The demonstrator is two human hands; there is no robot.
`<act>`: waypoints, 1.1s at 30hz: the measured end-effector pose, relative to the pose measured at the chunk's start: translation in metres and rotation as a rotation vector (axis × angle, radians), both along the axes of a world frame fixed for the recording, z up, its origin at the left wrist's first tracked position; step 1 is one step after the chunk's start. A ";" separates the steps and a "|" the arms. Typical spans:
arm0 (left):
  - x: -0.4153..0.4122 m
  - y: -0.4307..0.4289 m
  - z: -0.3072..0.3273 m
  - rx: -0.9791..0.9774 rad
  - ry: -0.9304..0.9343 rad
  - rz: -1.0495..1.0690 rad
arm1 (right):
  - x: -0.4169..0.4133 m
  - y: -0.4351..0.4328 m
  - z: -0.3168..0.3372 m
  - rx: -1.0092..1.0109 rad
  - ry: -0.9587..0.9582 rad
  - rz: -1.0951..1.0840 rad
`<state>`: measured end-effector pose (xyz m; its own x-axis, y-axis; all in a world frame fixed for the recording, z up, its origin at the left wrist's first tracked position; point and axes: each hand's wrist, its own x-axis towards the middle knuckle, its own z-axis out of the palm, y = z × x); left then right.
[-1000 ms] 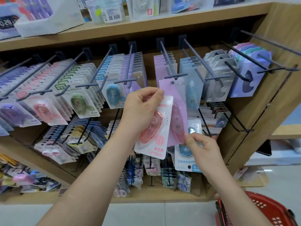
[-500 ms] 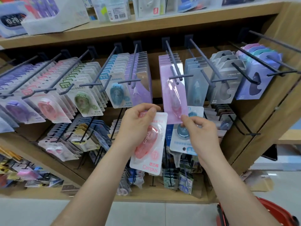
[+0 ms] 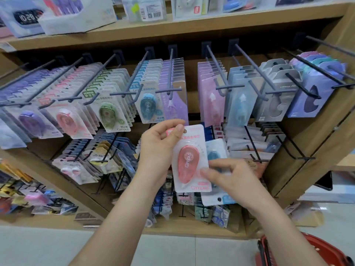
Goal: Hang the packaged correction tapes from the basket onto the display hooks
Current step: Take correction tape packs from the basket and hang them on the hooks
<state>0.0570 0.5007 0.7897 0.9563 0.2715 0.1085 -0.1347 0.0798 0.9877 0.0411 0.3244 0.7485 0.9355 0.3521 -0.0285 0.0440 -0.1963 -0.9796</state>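
Note:
My left hand (image 3: pixel 160 148) pinches the top edge of a pink Campus correction tape pack (image 3: pixel 189 162), held upright in front of the lower hooks. My right hand (image 3: pixel 233 180) holds a blue correction tape pack (image 3: pixel 221 198) just behind and below the pink one. Its blurred fingertips touch the pink pack's lower right corner. Above hangs a row of dark display hooks (image 3: pixel 169 89) loaded with packs; matching pink Campus packs (image 3: pixel 67 121) hang at the left. The red basket (image 3: pixel 318 250) shows at the bottom right, its contents out of view.
A wooden shelf (image 3: pixel 172 29) with boxed goods runs above the hooks. A wooden side panel (image 3: pixel 317 150) closes the display on the right. Lower rows of hooks (image 3: pixel 255 148) carry more packs behind my hands. Pale floor tiles lie below.
Both hands have dropped from the upper hooks, leaving the lilac pack hanging there. The pink pack has turned upright facing me, and my right hand has moved left against it.

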 end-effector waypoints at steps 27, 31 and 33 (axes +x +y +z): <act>-0.069 0.221 0.025 -0.296 0.030 0.218 | -0.044 0.236 0.002 -0.137 -0.188 0.080; -0.045 0.240 0.035 -0.220 -0.002 0.265 | -0.033 0.259 0.010 -0.155 -0.188 0.040; -0.033 0.249 0.037 -0.181 -0.040 0.282 | -0.026 0.267 0.012 -0.173 -0.176 0.019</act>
<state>0.0240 0.7497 0.8266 0.8369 0.5427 0.0709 -0.2152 0.2071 0.9544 0.0149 0.5913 0.7605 0.9246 0.3739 0.0730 0.2166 -0.3582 -0.9082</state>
